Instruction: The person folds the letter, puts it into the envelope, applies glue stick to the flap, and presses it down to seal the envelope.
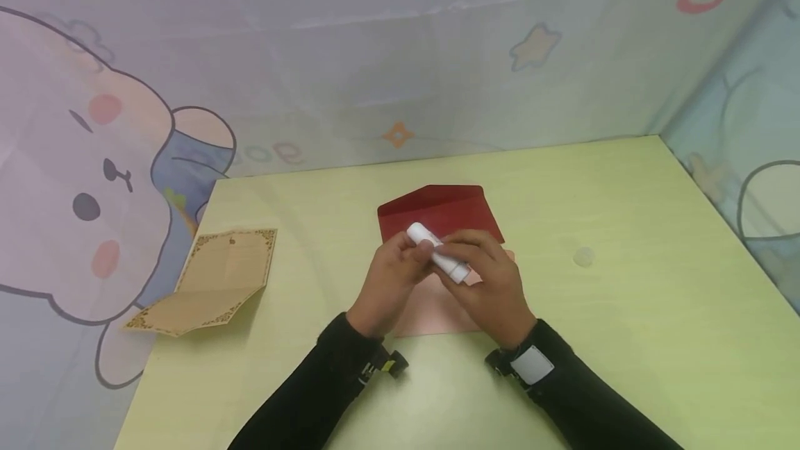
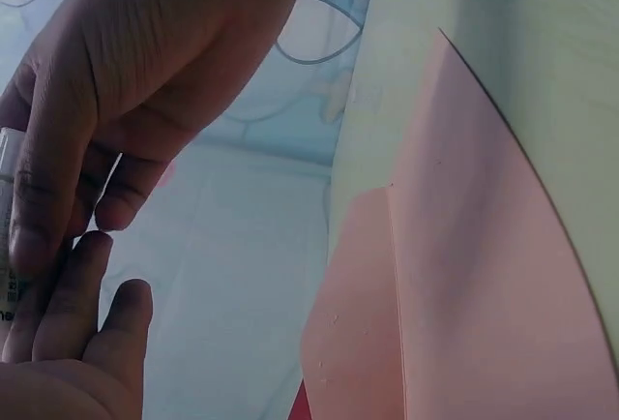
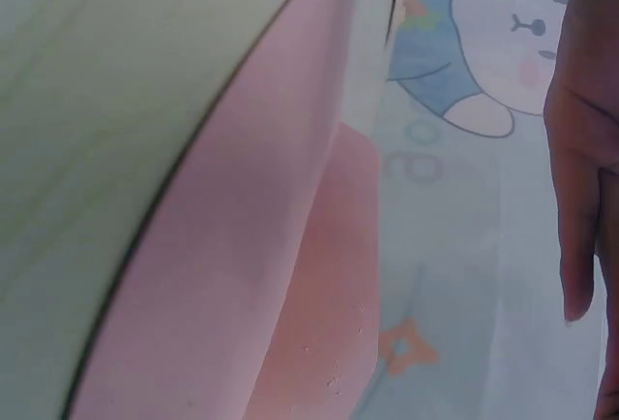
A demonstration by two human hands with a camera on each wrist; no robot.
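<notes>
Both hands meet over the middle of the table and hold a white glue stick (image 1: 437, 252) between them. My left hand (image 1: 415, 252) grips its upper end. My right hand (image 1: 465, 248) curls its fingers round the lower end. Under the hands lies an envelope with a pink body (image 1: 431, 311) and an open dark red flap (image 1: 440, 208) pointing away from me. In the left wrist view the glue stick (image 2: 8, 246) shows only at the left edge, beside the right hand's fingers (image 2: 58, 178), with the pink envelope (image 2: 484, 275) on the table. The right wrist view shows the pink envelope (image 3: 271, 246) and fingers (image 3: 580, 197) at the right edge.
A tan, partly folded sheet with an ornate border (image 1: 212, 280) lies at the table's left edge. A small clear round thing (image 1: 583, 256) sits to the right of the hands. The yellow-green table (image 1: 625, 339) is walled by cartoon-print cloth behind and to the right.
</notes>
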